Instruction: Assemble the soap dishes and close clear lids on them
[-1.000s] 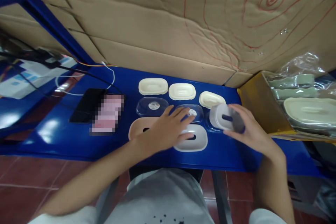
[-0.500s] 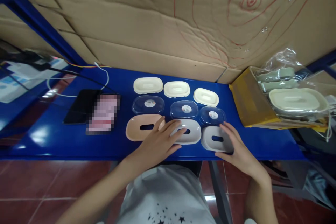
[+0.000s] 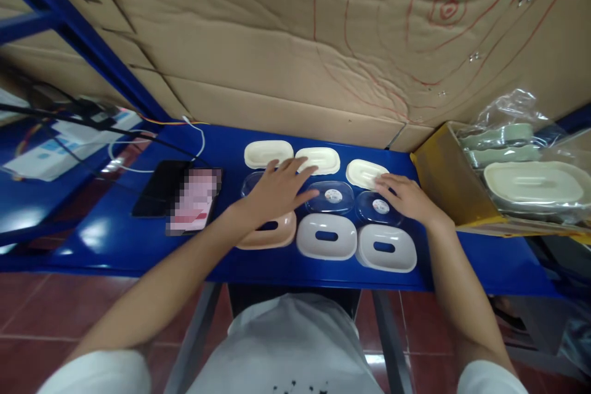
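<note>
Three rows of soap-box parts lie on the blue table [image 3: 138,246]. The far row holds cream trays [image 3: 268,153], [image 3: 318,160], [image 3: 367,173]. Clear lids form the middle row, one at the centre [image 3: 330,197] and one to the right [image 3: 379,208]. The near row has a pink base [image 3: 270,236] and two white bases [image 3: 327,237], [image 3: 386,247]. My left hand [image 3: 276,189] lies flat with spread fingers over the left clear lid. My right hand [image 3: 402,196] rests with its fingers on the right cream tray and right clear lid.
A black phone [image 3: 159,187] and a blurred pink card [image 3: 194,200] lie left of the parts, with cables behind. A yellow box [image 3: 438,180] of bagged trays [image 3: 530,181] stands at the right. Cardboard sheets [image 3: 295,43] back the table.
My right hand set the white base down in the near row and let go. Both hands then moved away from me, from the near row to the middle and far rows.
</note>
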Demonstrator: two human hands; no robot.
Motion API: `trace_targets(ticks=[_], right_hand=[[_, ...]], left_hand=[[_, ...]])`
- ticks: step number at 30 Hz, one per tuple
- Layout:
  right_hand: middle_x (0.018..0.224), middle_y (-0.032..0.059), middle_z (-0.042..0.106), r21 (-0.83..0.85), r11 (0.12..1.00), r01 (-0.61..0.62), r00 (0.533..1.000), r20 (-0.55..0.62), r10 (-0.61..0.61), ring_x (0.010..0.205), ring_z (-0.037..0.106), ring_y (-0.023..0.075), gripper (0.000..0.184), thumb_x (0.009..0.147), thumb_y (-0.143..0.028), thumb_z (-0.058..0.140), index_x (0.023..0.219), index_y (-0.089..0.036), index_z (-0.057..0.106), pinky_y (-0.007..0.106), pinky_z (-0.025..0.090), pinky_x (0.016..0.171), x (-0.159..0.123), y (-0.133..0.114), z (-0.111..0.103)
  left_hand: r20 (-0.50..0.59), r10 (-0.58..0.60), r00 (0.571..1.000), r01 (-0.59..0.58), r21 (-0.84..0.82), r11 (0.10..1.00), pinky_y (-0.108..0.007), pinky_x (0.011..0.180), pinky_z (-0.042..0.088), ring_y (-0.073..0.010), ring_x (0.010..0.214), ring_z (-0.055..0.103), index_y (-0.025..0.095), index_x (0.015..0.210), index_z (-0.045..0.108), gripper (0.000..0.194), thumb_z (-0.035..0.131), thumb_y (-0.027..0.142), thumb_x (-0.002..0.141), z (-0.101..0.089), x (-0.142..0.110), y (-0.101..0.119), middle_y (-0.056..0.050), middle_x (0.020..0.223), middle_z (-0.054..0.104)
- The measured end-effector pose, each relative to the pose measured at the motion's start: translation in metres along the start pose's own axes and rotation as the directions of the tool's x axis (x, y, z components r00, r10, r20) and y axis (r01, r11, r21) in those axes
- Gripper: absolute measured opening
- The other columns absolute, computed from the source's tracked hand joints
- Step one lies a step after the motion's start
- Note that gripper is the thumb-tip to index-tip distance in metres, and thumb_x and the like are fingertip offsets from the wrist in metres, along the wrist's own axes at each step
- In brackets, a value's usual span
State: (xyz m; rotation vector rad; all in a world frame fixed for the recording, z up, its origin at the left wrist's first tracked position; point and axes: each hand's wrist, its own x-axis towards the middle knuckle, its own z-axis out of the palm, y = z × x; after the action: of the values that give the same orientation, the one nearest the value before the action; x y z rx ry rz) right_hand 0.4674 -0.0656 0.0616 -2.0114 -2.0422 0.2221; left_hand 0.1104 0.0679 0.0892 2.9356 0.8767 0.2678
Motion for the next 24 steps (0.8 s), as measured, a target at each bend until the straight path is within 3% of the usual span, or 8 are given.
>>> trace_targets(ticks=[2, 4, 7, 12, 19, 24], right_hand=[[0.138, 0.0107, 0.076, -0.016, 1.000, 0.026, 1.000, 0.000, -0.026, 0.137, 0.066, 0.0344, 0.048, 0.110, -0.055, 0.040, 0.125, -0.028, 0.076, 0.060, 0.050, 0.117, 0.016, 0.012, 0.003], [0.135, 0.0113, 0.077, -0.017, 0.999, 0.032, 0.999, -0.011, -0.032, 0.135, 0.067, 0.0337, 0.045, 0.109, -0.052, 0.041, 0.120, -0.027, 0.077, 0.059, 0.051, 0.117, 0.027, 0.022, 0.005], [0.136, 0.0144, 0.075, -0.025, 0.999, 0.022, 1.000, -0.016, -0.022, 0.133, 0.067, 0.0369, 0.041, 0.106, -0.050, 0.047, 0.120, -0.024, 0.075, 0.062, 0.053, 0.112, 0.038, 0.035, 0.006], [0.138, 0.0155, 0.074, -0.016, 1.000, 0.024, 1.000, -0.011, -0.024, 0.137, 0.064, 0.0382, 0.040, 0.105, -0.049, 0.048, 0.122, -0.024, 0.075, 0.066, 0.049, 0.114, 0.049, 0.043, 0.008], [0.149, 0.0092, 0.069, 0.048, 0.996, 0.070, 0.997, 0.037, -0.071, 0.146, 0.058, 0.0351, 0.042, 0.105, -0.053, 0.051, 0.136, -0.032, 0.071, 0.066, 0.048, 0.117, 0.041, 0.033, 0.018], [0.151, 0.0090, 0.067, 0.098, 0.995, 0.035, 0.999, 0.026, -0.038, 0.149, 0.055, 0.0346, 0.044, 0.104, -0.054, 0.053, 0.140, -0.033, 0.069, 0.067, 0.045, 0.119, 0.041, 0.034, 0.018]], left_hand=[[0.102, -0.127, 0.987, 0.125, 0.033, 0.992, -0.074, 0.120, 0.033, -0.0474, 0.159, 0.035, 0.025, 0.165, 0.043, 0.064, 0.043, 0.059, 0.111, 0.002, 0.031, -0.016, -0.021, 0.174, 0.034], [0.238, -0.227, 0.944, 0.224, 0.041, 0.974, -0.082, 0.117, 0.030, -0.0525, 0.161, 0.026, 0.026, 0.166, 0.041, 0.067, 0.041, 0.062, 0.110, 0.005, 0.052, -0.030, -0.023, 0.177, 0.028], [0.333, -0.201, 0.921, 0.205, 0.022, 0.978, -0.083, 0.113, 0.033, -0.0528, 0.158, 0.033, 0.025, 0.161, 0.047, 0.061, 0.040, 0.059, 0.111, 0.012, 0.062, -0.043, -0.024, 0.176, 0.028], [0.327, -0.112, 0.938, 0.114, 0.015, 0.993, -0.077, 0.118, 0.033, -0.0469, 0.156, 0.040, 0.028, 0.157, 0.050, 0.053, 0.050, 0.051, 0.109, 0.017, 0.052, -0.045, -0.020, 0.177, 0.030], [0.286, -0.046, 0.957, 0.046, 0.009, 0.999, -0.063, 0.120, 0.037, -0.0416, 0.145, 0.054, 0.025, 0.149, 0.057, 0.048, 0.055, 0.034, 0.102, 0.017, 0.056, -0.041, -0.017, 0.170, 0.040], [0.245, -0.072, 0.967, 0.072, 0.010, 0.997, -0.065, 0.115, 0.041, -0.0441, 0.142, 0.055, 0.022, 0.151, 0.056, 0.054, 0.055, 0.049, 0.104, 0.021, 0.061, -0.034, -0.019, 0.165, 0.046]])
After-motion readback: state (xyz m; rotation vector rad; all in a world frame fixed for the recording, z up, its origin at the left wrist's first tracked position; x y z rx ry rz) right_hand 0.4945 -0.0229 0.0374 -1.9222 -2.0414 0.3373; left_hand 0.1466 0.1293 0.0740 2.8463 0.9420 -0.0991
